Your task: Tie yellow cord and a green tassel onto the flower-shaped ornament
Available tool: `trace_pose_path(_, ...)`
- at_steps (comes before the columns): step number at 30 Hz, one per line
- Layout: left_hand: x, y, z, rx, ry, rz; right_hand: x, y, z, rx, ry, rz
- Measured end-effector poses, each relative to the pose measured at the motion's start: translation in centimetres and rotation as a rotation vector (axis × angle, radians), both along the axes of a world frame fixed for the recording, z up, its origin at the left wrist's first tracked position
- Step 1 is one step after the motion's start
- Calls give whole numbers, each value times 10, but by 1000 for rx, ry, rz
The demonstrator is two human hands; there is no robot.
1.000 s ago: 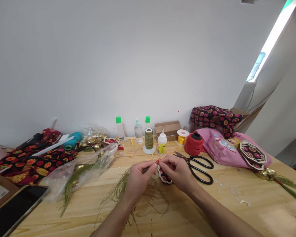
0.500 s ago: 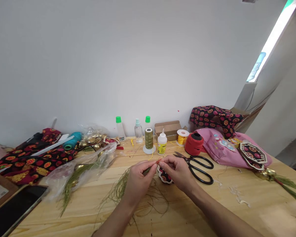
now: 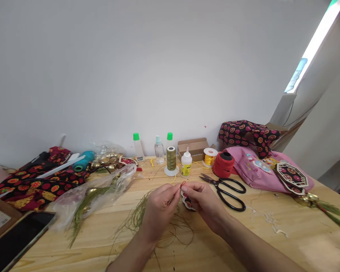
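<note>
My left hand (image 3: pixel 159 206) and my right hand (image 3: pixel 204 201) meet above the wooden table (image 3: pixel 243 238), fingers pinched together on a small red cord loop (image 3: pixel 182 184). Under the right fingers lies a small white-edged ornament (image 3: pixel 187 202) with dark red patterned fabric. A bundle of green tassel threads (image 3: pixel 136 217) runs from my left fingers and spreads over the table towards the left. Black scissors (image 3: pixel 228 190) lie just right of my right hand.
Behind the hands stand an olive thread spool (image 3: pixel 171 158), a glue bottle (image 3: pixel 186 163), a gold spool (image 3: pixel 210 156) and a red spool (image 3: pixel 223 164). A plastic bag of tassels (image 3: pixel 96 190) lies left; patterned fabric (image 3: pixel 34 181) and a phone (image 3: pixel 17 238) further left. A pink bag (image 3: pixel 255 170) with an octagonal ornament (image 3: pixel 290 174) sits right.
Both hands stayed pinched at the red cord; the left hand shifted slightly forward and right along the threads. The view tilted a little.
</note>
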State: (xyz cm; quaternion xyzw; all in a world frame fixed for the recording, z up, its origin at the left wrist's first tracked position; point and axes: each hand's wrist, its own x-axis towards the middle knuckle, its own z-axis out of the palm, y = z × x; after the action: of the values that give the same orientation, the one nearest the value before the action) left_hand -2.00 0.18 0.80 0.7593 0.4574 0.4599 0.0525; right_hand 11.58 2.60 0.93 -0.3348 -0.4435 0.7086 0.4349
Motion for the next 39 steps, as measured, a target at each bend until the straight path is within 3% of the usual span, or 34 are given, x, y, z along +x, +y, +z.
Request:
trace_pose_path(5,0,0,1,27,34,2,2,0,-3,-152,159,105)
trace_pose_path(14,3,-1,2,46,80,-3,2,2,-7,-234,225,82)
trace_pose_path(21,6,-1,4,38,-11,-40,-1,1,-5,-207,167,2)
trace_pose_path(30,3,1,1,-12,-127,-7,-2,-1,0,-73,94,38)
trace_pose_path(36,4,0,3,-30,-86,-17,-6,-4,0,-7,-19,-150)
trace_pose_path(39,5,0,3,-61,-134,-2,-7,-4,-1,-2,-13,-168)
